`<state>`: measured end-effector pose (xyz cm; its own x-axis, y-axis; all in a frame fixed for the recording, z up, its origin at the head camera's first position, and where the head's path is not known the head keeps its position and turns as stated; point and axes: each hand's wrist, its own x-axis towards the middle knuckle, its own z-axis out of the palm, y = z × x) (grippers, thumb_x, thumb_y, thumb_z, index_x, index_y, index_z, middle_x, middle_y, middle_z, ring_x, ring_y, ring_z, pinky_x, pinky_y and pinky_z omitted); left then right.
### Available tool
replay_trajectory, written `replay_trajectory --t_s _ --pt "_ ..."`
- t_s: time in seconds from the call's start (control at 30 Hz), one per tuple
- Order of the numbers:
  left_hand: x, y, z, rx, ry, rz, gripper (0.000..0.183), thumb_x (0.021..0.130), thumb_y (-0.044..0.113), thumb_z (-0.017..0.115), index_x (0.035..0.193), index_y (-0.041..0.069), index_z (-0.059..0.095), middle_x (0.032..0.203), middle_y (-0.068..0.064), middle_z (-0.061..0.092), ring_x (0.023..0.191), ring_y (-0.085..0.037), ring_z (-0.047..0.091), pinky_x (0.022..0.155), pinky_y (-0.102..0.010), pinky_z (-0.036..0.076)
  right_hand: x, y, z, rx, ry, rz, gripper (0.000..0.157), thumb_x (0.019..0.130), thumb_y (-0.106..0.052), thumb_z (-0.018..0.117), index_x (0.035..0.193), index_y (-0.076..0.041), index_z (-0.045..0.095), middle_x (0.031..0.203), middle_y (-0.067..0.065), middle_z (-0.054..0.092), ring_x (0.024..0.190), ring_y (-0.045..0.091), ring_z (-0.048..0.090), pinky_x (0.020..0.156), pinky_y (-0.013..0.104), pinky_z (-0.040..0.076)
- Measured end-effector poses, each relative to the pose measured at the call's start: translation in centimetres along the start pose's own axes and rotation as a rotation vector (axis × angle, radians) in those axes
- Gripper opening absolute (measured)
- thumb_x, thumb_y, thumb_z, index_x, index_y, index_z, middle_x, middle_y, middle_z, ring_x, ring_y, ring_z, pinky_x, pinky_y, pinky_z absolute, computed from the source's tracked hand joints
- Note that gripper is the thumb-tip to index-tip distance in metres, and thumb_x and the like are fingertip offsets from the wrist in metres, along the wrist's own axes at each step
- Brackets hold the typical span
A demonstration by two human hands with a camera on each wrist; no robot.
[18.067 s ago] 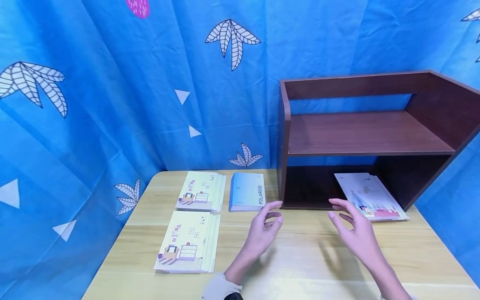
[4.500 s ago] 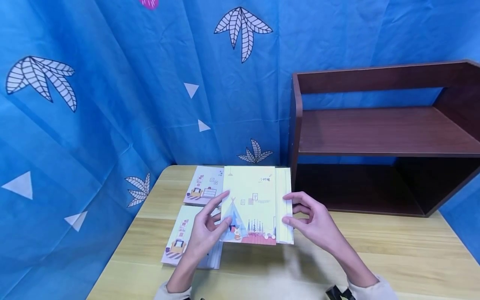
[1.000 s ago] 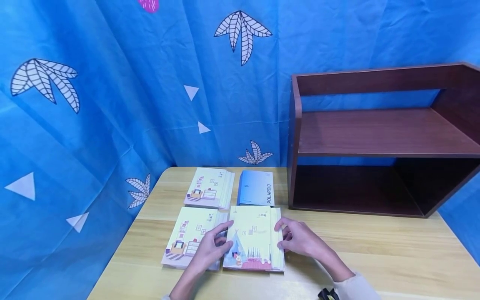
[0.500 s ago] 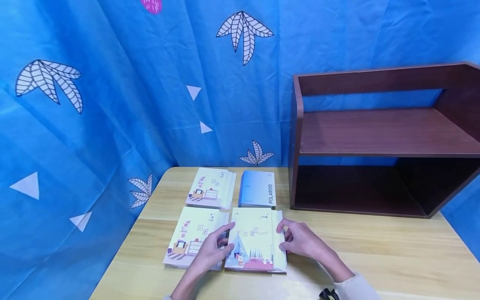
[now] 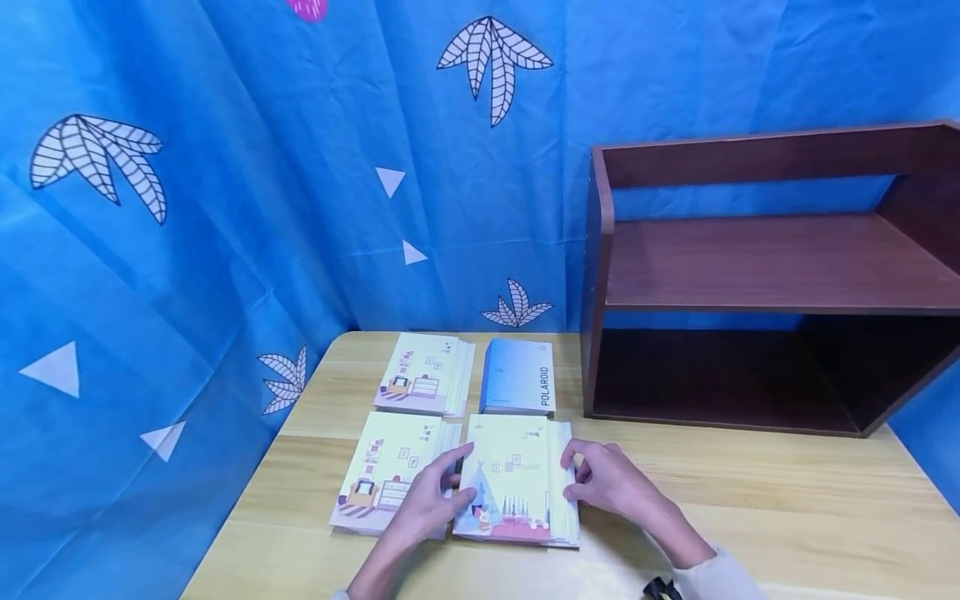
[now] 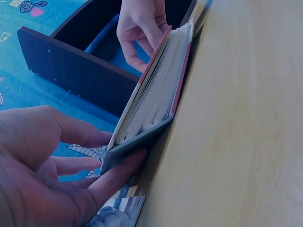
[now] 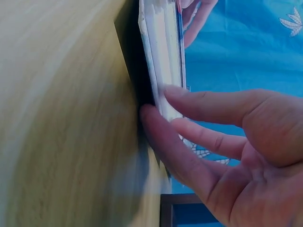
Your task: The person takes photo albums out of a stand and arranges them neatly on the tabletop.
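Observation:
A photo album (image 5: 506, 475) with a teepee drawing on its pale cover lies on the table, with its white page edges showing at the right. My left hand (image 5: 426, 500) pinches its left side; the left wrist view shows the thumb and fingers around the album's spine (image 6: 137, 139). At the opposite side, my right hand (image 5: 611, 479) grips the page edge, its thumb on the pages and a finger at the lower cover in the right wrist view. Behind it lies a blue POLAROID album (image 5: 517, 375). Two albums with furniture drawings, a front one (image 5: 393, 458) and a rear one (image 5: 420, 371), lie to the left.
A dark brown two-tier shelf (image 5: 750, 258) stands at the back right. Blue patterned curtain (image 5: 225, 208) surrounds the wooden table (image 5: 750, 517). Bare tabletop stretches to the right of my right hand.
The teepee album lay in the shelf's lower compartment at first, was later held up by both hands, and now lies before the blue album. Over the last second the hands hardly moved.

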<state>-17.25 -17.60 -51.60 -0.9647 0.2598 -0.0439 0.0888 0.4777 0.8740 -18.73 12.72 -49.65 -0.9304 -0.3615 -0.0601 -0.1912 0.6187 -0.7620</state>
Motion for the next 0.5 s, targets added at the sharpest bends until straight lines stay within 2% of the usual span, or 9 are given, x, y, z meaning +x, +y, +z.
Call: replay_trajectory --t_s 0.2,0.4,0.5 --pt "-0.13 -0.1 -0.21 0.015 -0.02 0.015 0.066 0.091 0.009 0.075 0.151 0.006 0.048 0.153 -0.022 0.046 0.118 -0.039 0.062 0.099 -0.048 0.054 -0.32 0.15 -0.01 0.003 0.002 0.006 0.026 0.079 0.0 0.083 0.099 -0.008 0.068 0.075 0.0 0.069 0.069 0.013 0.063 0.059 0.029 0.053" --pt "-0.16 0.04 -0.63 0.093 -0.03 0.044 0.065 0.089 0.011 0.077 0.149 0.005 0.051 0.151 -0.021 0.049 0.119 -0.04 0.061 0.103 -0.056 0.05 -0.4 0.52 -0.27 0.016 -0.028 -0.046 0.02 0.083 -0.004 0.081 0.099 -0.008 0.069 0.079 -0.001 0.07 0.071 0.013 0.063 0.062 0.028 0.053" --pt "0.05 0.1 -0.93 0.142 -0.025 0.085 0.064 0.089 0.01 0.077 0.147 0.005 0.052 0.149 -0.018 0.053 0.127 -0.039 0.057 0.108 -0.057 0.044 -0.5 0.79 -0.58 0.018 -0.015 -0.046 0.018 0.086 -0.006 0.078 0.101 -0.006 0.069 0.083 -0.001 0.07 0.075 0.014 0.064 0.066 0.028 0.055"
